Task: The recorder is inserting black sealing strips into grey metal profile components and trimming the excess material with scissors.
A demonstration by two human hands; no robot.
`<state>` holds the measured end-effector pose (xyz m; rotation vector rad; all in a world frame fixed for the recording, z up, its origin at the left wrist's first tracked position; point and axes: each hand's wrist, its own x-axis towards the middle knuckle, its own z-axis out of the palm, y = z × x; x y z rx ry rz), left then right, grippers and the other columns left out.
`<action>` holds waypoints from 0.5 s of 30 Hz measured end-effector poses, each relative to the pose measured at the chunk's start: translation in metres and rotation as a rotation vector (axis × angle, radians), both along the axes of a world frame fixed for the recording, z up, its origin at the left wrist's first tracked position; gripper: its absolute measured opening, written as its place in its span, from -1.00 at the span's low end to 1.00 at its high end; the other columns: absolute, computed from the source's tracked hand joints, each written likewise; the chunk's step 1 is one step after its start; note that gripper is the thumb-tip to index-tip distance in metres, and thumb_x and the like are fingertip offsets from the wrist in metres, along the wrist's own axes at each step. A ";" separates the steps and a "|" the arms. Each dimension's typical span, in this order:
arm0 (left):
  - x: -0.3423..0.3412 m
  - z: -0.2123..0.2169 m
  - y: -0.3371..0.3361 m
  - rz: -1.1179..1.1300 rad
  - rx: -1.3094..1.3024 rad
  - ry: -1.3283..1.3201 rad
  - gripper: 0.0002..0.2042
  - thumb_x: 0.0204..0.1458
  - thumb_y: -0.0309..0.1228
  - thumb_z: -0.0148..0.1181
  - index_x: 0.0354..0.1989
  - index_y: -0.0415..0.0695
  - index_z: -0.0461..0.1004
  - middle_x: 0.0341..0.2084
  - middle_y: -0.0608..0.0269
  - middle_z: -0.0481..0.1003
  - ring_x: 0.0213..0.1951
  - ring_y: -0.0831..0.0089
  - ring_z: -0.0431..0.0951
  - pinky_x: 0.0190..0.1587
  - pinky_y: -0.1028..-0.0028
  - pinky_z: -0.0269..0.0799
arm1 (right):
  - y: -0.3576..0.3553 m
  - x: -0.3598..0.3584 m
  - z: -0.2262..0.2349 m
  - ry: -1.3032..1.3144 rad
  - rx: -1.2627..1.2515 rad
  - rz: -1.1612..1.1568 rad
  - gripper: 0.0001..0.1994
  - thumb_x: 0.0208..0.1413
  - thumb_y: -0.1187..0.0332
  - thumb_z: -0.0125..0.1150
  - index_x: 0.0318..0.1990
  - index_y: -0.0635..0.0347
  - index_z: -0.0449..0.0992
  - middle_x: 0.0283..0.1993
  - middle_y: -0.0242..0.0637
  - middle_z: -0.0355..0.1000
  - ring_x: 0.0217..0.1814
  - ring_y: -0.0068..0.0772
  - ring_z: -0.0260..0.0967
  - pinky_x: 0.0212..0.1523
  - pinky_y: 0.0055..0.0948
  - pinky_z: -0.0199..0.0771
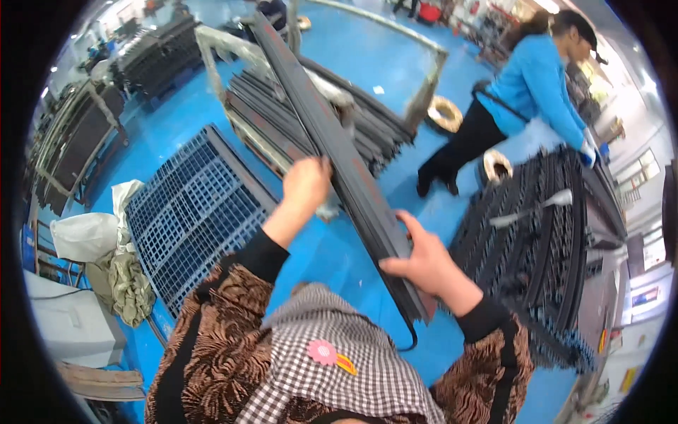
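A long dark grey profile bar (pixel 349 166) with reddish marks runs slantwise in front of me, from the top middle down to my right side. It looks like more than one strip lying together. My left hand (pixel 307 187) is closed on its left edge about midway, the fingertips partly hidden. Nearer to me, my right hand (pixel 432 258) grips the bar from the right, its thumb on the upper face and its fingers along the far side. From the bar's near end hangs a thin black strip (pixel 411 336).
Beyond the bar, a metal rack (pixel 208 60) holds more long dark bars (pixel 265 113). A blue-black grid pallet (pixel 201 212) is at left, beside white sacks (pixel 85 237). Stacked dark toothed parts (pixel 522 240) stand at right, where a person in blue (pixel 526 85) leans over. Tape-like rolls (pixel 445 114) lie behind.
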<state>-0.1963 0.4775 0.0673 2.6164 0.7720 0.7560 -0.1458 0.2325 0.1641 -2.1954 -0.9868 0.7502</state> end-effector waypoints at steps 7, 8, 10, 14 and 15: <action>0.008 0.004 0.033 0.012 -0.072 0.128 -0.63 -0.02 -0.22 -0.06 -0.56 -0.34 0.47 -0.55 -0.09 0.50 -0.43 -0.07 0.48 -0.35 0.16 0.37 | 0.004 0.009 -0.008 -0.035 0.083 0.019 -0.32 -0.27 0.22 0.21 0.10 0.33 0.24 -0.19 0.00 0.47 -0.29 -0.02 0.42 -0.25 -0.28 0.40; 0.010 0.011 0.028 0.054 -0.157 0.144 -0.63 -0.02 -0.22 -0.07 -0.56 -0.34 0.47 -0.56 -0.08 0.50 -0.43 -0.08 0.48 -0.35 0.15 0.37 | 0.005 0.010 -0.009 -0.027 0.075 0.000 -0.32 -0.27 0.22 0.21 0.10 0.33 0.24 -0.19 0.00 0.47 -0.29 -0.02 0.42 -0.25 -0.28 0.40; 0.013 0.024 0.023 0.091 -0.242 0.165 -0.63 -0.01 -0.23 -0.07 -0.57 -0.33 0.46 -0.57 -0.08 0.50 -0.43 -0.08 0.48 -0.35 0.15 0.37 | 0.010 0.012 -0.007 0.006 0.047 0.018 -0.35 -0.27 0.23 0.23 0.08 0.31 0.28 -0.24 -0.07 0.46 -0.35 -0.13 0.37 -0.28 -0.34 0.38; 0.012 0.028 0.028 0.114 -0.092 0.119 -0.65 0.00 -0.25 -0.06 -0.56 -0.33 0.46 -0.55 -0.10 0.49 -0.45 -0.11 0.47 -0.39 0.14 0.38 | 0.005 0.011 -0.004 0.021 0.034 0.048 -0.39 -0.28 0.24 0.23 0.04 0.28 0.35 -0.30 -0.11 0.47 -0.39 -0.19 0.34 -0.31 -0.36 0.37; 0.010 0.030 0.033 0.137 -0.077 0.110 -0.65 0.00 -0.25 -0.06 -0.56 -0.33 0.46 -0.55 -0.10 0.49 -0.45 -0.11 0.47 -0.39 0.14 0.38 | 0.008 0.009 -0.004 0.006 0.052 0.063 -0.41 -0.28 0.24 0.22 0.02 0.29 0.36 -0.30 -0.09 0.48 -0.38 -0.14 0.36 -0.31 -0.33 0.37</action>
